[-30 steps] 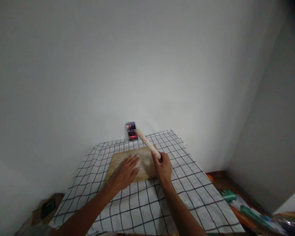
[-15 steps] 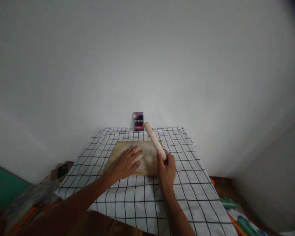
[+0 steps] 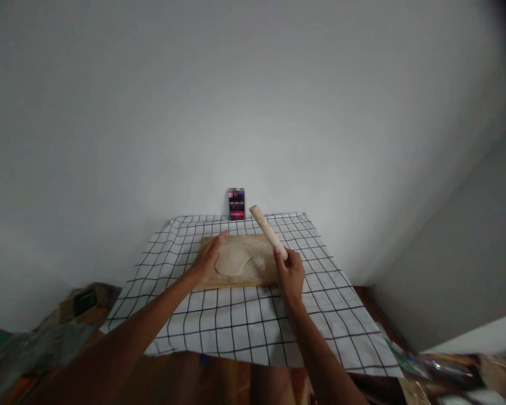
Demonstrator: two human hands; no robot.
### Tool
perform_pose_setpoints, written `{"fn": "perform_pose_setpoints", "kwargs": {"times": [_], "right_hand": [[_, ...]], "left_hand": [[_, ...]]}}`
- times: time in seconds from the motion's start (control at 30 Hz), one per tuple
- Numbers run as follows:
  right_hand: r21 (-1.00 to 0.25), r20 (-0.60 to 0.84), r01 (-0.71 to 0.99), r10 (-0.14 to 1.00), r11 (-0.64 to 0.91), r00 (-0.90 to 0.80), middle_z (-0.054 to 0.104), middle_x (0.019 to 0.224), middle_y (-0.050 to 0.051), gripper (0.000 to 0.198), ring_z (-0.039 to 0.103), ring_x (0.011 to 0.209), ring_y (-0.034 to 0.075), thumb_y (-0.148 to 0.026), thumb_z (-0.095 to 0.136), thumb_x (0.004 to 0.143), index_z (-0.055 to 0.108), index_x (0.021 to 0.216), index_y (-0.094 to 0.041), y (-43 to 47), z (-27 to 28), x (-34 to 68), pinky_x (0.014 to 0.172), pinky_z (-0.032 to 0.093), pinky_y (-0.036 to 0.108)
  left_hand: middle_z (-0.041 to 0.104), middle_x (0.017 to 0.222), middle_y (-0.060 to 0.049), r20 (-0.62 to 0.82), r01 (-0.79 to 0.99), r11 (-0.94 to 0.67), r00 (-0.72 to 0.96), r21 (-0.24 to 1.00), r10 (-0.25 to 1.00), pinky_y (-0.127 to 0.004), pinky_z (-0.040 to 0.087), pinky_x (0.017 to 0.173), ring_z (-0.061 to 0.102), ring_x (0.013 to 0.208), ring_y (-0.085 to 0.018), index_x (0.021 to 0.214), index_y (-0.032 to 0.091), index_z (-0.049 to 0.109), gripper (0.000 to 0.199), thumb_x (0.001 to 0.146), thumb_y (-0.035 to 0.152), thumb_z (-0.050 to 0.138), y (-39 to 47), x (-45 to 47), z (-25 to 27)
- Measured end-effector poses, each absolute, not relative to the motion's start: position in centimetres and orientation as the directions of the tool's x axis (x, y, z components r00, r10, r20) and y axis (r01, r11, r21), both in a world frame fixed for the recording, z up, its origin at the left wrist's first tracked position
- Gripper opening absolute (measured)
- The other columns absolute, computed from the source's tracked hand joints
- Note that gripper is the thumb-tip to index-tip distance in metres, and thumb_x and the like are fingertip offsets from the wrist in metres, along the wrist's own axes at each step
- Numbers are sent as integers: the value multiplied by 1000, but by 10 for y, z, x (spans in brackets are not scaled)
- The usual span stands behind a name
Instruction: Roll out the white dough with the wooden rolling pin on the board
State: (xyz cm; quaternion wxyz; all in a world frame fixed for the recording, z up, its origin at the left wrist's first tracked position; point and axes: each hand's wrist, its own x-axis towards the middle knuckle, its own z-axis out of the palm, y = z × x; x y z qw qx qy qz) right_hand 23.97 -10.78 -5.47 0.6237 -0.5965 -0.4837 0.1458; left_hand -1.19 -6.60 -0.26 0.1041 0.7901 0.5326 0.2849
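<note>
A flat, rounded sheet of pale dough (image 3: 233, 261) lies on a flour-dusted wooden board (image 3: 263, 274). Over the board's left part, beside the dough's left edge, is my left hand (image 3: 207, 260); its fingers are stretched out and pointing away from me, with nothing seen in them. My right hand (image 3: 290, 275) is closed around the near end of a light wooden rolling pin (image 3: 266, 229) at the board's right side. The pin's far end is raised and tilts up to the left, clear of the dough.
A white cloth with black checks (image 3: 244, 323) covers the table. At its far edge a dark phone-like panel (image 3: 236, 205), blurred out, stands against the wall (image 3: 253, 112). A box (image 3: 84, 304) sits low at the left. Plastic-wrapped items (image 3: 447, 368) are on the lower right.
My left hand has come off the dough and moved left, leaving the dough uncovered. My right hand still holds the rolling pin in much the same tilt. The view has shifted slightly.
</note>
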Motion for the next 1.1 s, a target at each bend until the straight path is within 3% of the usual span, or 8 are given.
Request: {"fn": "perform_pose_setpoints", "kwargs": {"times": [0.07, 0.13, 0.27, 0.43, 0.57, 0.7, 0.87, 1.1], "right_hand": [[-835, 461, 508, 774, 212, 434, 68, 94, 8, 57, 62, 82, 21, -71, 49, 94, 71, 101, -19, -107, -50, 241, 74, 45, 32], [-739, 477, 650, 817, 174, 324, 69, 95, 7, 55, 63, 80, 20, -70, 49, 95, 72, 98, -21, -105, -40, 238, 73, 43, 31], [-453, 453, 870, 891, 197, 34, 71, 93, 5, 47, 65, 83, 20, -68, 55, 95, 71, 89, -24, -101, -20, 217, 78, 42, 33], [-254, 335, 946, 936, 200, -108, 72, 100, 8, 39, 66, 90, 24, -60, 53, 99, 70, 101, -25, -93, -15, 190, 78, 44, 36], [-174, 330, 973, 940, 152, -88, 71, 112, 11, 43, 63, 103, 27, -53, 37, 107, 70, 111, -26, -77, -15, 188, 76, 46, 35], [-145, 320, 972, 938, 185, -131, 70, 123, 10, 42, 61, 112, 28, -45, 35, 108, 72, 109, -26, -52, -18, 194, 87, 47, 38], [-165, 315, 959, 934, 229, -169, 68, 133, 9, 37, 59, 121, 26, -35, 38, 106, 72, 120, -26, -13, -21, 202, 101, 42, 40], [-214, 214, 952, 961, 219, -173, 69, 129, 9, 38, 60, 121, 26, -37, 38, 105, 70, 123, -26, 45, -21, 206, 98, 44, 39]], "left_hand": [[55, 155, -10, 395, 710, -359, 123, 605, 910, -39, 43, 120, 51, 143, -19, 148, 12, 49, 60, 109, 41, 14, -65, -29, 15], [60, 151, -8, 473, 671, -398, 80, 625, 878, -40, 41, 121, 53, 142, -19, 143, 15, 55, 57, 108, 44, 20, -64, -42, 33], [66, 143, -4, 606, 694, -527, 162, 491, 779, -37, 40, 121, 54, 140, -18, 138, 22, 60, 50, 107, 45, 30, -57, -47, 43], [59, 153, -7, 396, 812, -517, 396, 270, 829, -51, 29, 126, 40, 152, -26, 145, 21, 56, 48, 106, 37, 34, -36, -29, 1], [58, 153, -11, 296, 892, -420, 361, 167, 884, -57, 31, 123, 44, 149, -31, 147, 21, 56, 48, 104, 33, 38, -21, -19, -23], [59, 151, -13, 295, 910, -390, 338, 138, 894, -59, 36, 119, 48, 145, -34, 143, 18, 60, 47, 101, 30, 41, -9, -16, -23], [57, 152, -17, 315, 916, -369, 306, 160, 898, -64, 38, 115, 50, 142, -38, 141, 15, 59, 48, 99, 32, 44, 13, -12, -20], [74, 116, -19, 254, 945, -258, 204, 201, 946, -57, 48, 102, 68, 111, -30, 109, 11, 70, 36, 100, 34, 44, 53, -6, -15]]}}
